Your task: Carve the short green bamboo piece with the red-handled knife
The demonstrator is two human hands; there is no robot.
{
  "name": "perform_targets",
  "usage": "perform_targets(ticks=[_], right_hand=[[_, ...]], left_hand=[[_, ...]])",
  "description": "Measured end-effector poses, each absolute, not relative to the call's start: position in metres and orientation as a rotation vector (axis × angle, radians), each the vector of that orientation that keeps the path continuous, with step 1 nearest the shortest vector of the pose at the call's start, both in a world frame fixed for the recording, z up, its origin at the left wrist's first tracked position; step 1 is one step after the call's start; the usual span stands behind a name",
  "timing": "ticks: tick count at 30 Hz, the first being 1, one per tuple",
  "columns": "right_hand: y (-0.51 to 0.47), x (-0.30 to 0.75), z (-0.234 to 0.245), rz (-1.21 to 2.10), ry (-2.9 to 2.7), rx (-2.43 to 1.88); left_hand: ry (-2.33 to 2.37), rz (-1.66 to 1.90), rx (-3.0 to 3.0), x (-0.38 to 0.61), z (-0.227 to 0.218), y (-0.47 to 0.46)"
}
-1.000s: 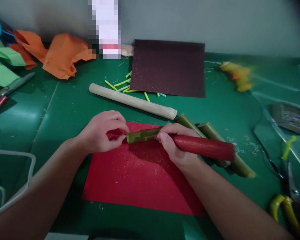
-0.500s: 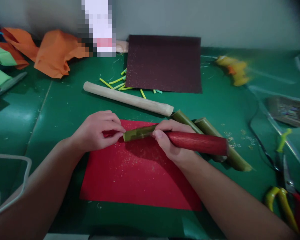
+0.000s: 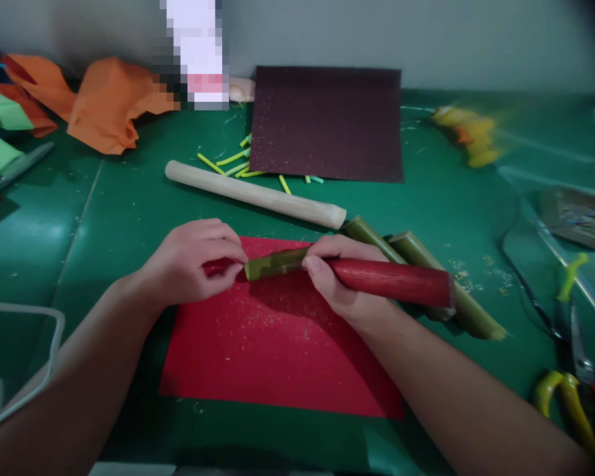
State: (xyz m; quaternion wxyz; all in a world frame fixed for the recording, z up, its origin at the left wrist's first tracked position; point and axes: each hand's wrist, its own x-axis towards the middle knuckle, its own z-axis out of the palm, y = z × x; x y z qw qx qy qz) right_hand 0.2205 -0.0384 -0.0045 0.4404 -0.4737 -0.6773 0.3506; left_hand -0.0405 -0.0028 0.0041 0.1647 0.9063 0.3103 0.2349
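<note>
A stick that looks like bamboo [image 3: 391,281], red at its right end and green at its left, lies across the middle of my view. My right hand [image 3: 344,271] is closed around its middle, hiding where the colours meet. With thumb and fingertips closed, my left hand [image 3: 198,261] pinches at the green left tip. Beneath the stick is a red sheet [image 3: 282,363] sprinkled with fine pale bits. Two green bamboo pieces [image 3: 456,294] lie to the right, partly behind the stick. Beyond my hands rests a pale, peeled-looking stick [image 3: 252,194].
At the back lies a dark brown sheet [image 3: 327,125] over thin yellow strips [image 3: 233,158]. Orange crumpled paper [image 3: 102,109] is at the back left. A yellow glue gun [image 3: 469,135], clear rods [image 3: 565,251] and scissors with yellow handles [image 3: 550,393] are on the right.
My hands keep nearly the same pose on the stick. The view has shifted very slightly, so items at the right edge appear a little farther right.
</note>
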Motion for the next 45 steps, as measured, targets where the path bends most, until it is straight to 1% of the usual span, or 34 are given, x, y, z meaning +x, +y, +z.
perform_targets(ticks=[5, 11, 17, 22, 29, 36, 42, 45], right_hand=[[-0.037, 0.219, -0.004, 0.853, -1.688, -1.156], [-0.037, 0.219, -0.003, 0.867, -1.69, -1.139], [-0.037, 0.219, -0.007, 0.854, -1.668, -1.169], [-0.034, 0.217, -0.014, 0.791, -1.65, -1.11], [-0.034, 0.216, -0.015, 0.761, -1.657, -1.084], [-0.036, 0.215, -0.003, 0.846, -1.697, -1.155], [-0.036, 0.216, 0.002, 0.852, -1.671, -1.143], [-0.037, 0.215, 0.003, 0.85, -1.652, -1.161]], left_hand=[[0.893, 0.555, 2.735, -0.04, 0.01, -0.007], [0.859, 0.525, 2.926, -0.04, 0.014, -0.009], [0.813, 0.533, 2.968, -0.042, 0.014, -0.009], [0.82, 0.52, 2.978, -0.042, 0.013, -0.009], [0.841, 0.541, 2.924, -0.037, 0.01, -0.009], [0.885, 0.521, 2.838, -0.033, 0.01, -0.01], [0.993, 0.398, 2.676, -0.032, 0.007, -0.015], [0.964, 0.387, 2.601, -0.03, 0.005, -0.018]])
